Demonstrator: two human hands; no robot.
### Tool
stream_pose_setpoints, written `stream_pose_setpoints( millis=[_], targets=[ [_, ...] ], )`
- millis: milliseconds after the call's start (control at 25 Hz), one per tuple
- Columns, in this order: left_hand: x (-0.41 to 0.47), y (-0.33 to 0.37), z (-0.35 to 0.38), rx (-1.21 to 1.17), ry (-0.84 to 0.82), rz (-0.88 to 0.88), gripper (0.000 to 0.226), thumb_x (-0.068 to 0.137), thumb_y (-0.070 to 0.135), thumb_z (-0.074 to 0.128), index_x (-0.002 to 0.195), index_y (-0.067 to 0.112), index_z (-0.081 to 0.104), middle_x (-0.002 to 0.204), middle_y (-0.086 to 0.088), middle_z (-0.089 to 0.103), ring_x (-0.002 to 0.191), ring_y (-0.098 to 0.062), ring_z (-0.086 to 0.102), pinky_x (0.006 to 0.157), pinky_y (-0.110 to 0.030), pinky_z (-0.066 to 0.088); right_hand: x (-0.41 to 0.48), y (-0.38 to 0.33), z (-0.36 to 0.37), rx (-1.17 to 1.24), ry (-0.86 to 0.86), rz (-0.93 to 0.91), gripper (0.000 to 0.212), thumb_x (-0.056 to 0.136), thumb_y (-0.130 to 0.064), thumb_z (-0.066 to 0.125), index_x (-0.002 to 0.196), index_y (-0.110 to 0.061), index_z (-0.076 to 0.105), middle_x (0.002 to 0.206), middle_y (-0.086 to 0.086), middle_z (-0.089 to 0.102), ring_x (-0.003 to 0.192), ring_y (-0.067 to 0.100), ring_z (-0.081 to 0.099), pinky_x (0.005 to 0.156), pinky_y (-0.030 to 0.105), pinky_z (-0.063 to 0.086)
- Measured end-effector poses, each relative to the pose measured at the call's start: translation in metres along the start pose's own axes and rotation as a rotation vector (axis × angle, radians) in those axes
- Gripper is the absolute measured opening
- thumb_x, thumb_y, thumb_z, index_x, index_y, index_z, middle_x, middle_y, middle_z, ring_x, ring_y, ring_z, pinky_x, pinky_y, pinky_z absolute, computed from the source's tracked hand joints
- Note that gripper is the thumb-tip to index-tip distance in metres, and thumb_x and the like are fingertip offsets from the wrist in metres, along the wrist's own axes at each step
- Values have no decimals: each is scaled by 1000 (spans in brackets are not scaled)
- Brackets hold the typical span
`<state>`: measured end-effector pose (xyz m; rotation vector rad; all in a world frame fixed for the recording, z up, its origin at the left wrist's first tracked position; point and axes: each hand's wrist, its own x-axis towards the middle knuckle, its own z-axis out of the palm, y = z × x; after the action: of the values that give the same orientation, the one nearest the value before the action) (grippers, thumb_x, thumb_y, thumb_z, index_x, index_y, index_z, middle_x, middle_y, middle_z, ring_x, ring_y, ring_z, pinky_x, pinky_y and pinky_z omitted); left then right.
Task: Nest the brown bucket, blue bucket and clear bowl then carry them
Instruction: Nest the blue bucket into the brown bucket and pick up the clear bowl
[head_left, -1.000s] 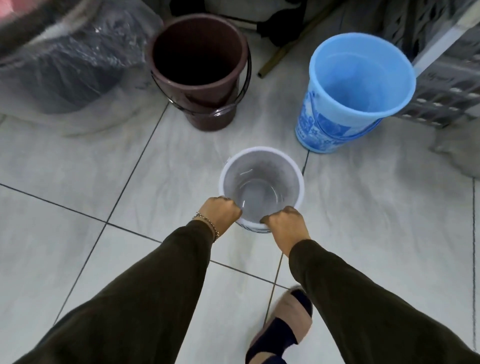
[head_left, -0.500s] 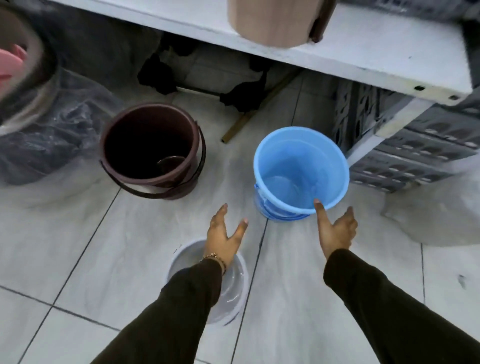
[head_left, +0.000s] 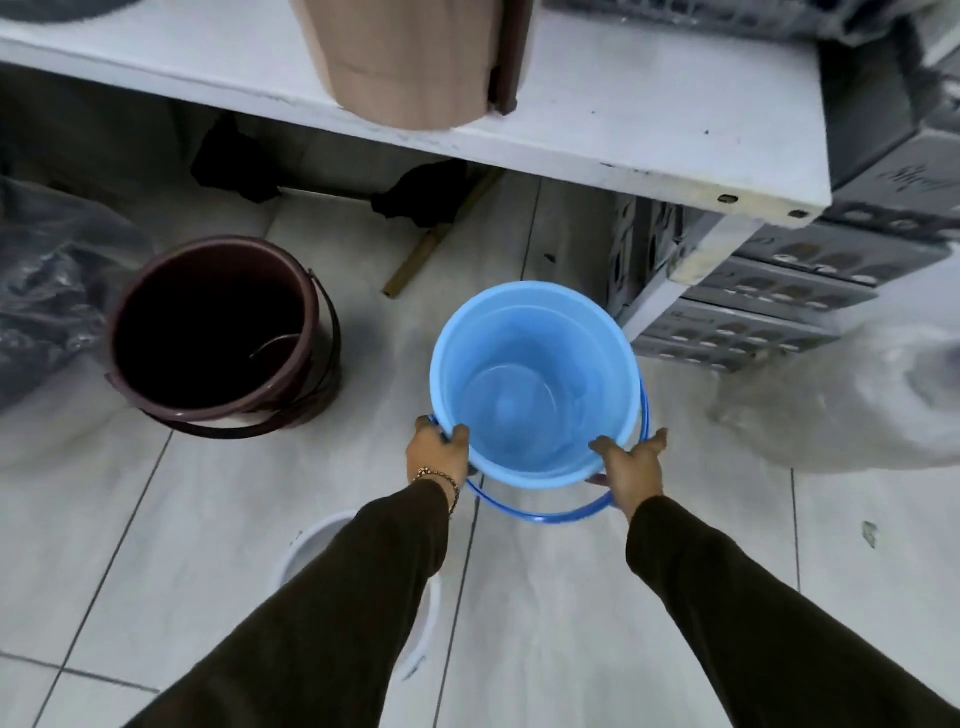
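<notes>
My left hand (head_left: 437, 453) grips the near-left rim of the blue bucket (head_left: 535, 382), thumb hooked inside the lip. My right hand (head_left: 631, 465) is pressed against the near-right rim with its fingers spread, thumb on the edge; whether it has truly closed there I cannot tell. The bucket's blue wire handle (head_left: 540, 514) hangs down toward me between my wrists. The clear bowl (head_left: 311, 545) sits on the tiled floor (head_left: 571, 597) under my left sleeve, only part of its white rim showing. The brown bucket (head_left: 218, 332) stands upright to the left, well apart from the blue one, with bare tile between them. Beyond, a white shelf edge (head_left: 623, 156) overhangs, and grey crates (head_left: 753, 312) crowd just beside the blue bucket's far-right rim.
</notes>
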<state>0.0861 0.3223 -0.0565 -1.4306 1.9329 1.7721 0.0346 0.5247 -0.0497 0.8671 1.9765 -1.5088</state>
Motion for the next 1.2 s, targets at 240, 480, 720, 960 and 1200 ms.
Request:
stream_pose_setpoints(
  millis=[240,480,720,960,1200],
  targets=[
    [-67,41,-70,-215,39,103,22,94,6,53,115,4,50,104,-14,63,82,-29,67,47,-20,58,-101,-55,10,-9,90,-276,40,90,-12,60,122,-22,38,95,13,53,65,25,61,40,28,51],
    [-113,74,-176,-444,121,184,22,96,8,54,118,12,51,105,-4,65,87,-16,67,58,-22,61,-190,-119,70,-44,-26,-461,43,90,-10,61,126,-21,40,85,6,52,51,13,53,38,27,46],
    [-95,76,-285,-497,272,195,24,97,11,54,121,9,51,110,-9,66,87,-19,67,64,-29,62,-242,-150,170,-115,-181,-553,41,90,-10,63,122,-20,39,82,-3,57,59,16,58,44,26,48],
    [-16,69,-363,-454,316,136,25,97,12,55,120,5,50,106,-12,65,88,-29,67,62,-32,63,-232,-147,282,-138,-251,-444,41,88,-23,70,117,-28,41,101,16,58,63,24,63,43,31,53],
    [89,45,-388,-302,179,-70,28,93,15,60,118,5,49,114,-22,65,92,-43,69,78,-57,59,-172,-108,358,-141,-178,-261,69,89,-3,65,145,-16,27,125,17,52,77,32,66,44,24,53]
  ],
)
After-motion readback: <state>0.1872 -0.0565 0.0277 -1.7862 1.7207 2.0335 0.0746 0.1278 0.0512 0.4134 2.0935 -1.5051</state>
